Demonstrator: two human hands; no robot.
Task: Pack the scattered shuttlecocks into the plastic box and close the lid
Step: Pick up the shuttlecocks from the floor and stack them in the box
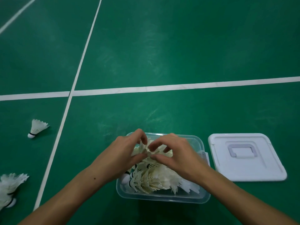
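Two bare forearms reach in from the near edge and meet over a clear plastic box (164, 198) standing on the green court floor (162, 46). Both hands work on one feathered shuttlecock (146, 149) held above the far half of the box: the left hand (125, 151) has its fingers and thumb curled round the feathers from the left, and the right hand (176, 153) pinches the same shuttlecock from the right, thumb below and fingertips above. Beneath them the box is heaped with more shuttlecocks (151, 179), lying on their sides with cream-white skirts overlapping and a few white cork tips with black bands showing at the left side of the pile. Just right of the box, close to it but apart, the white lid (246, 157) lies flat on the floor with its grey handle folded down; the box is uncovered. Well to the left, beyond a white court line (65, 109) that runs from near to far, a single loose shuttlecock (37, 128) lies on its side with its cork toward the near left. At the near left edge a small cluster of shuttlecocks (9, 189) lies on the floor, partly cut off by the frame. A second white line (178, 87) crosses the floor from left to right, farther off than the box.
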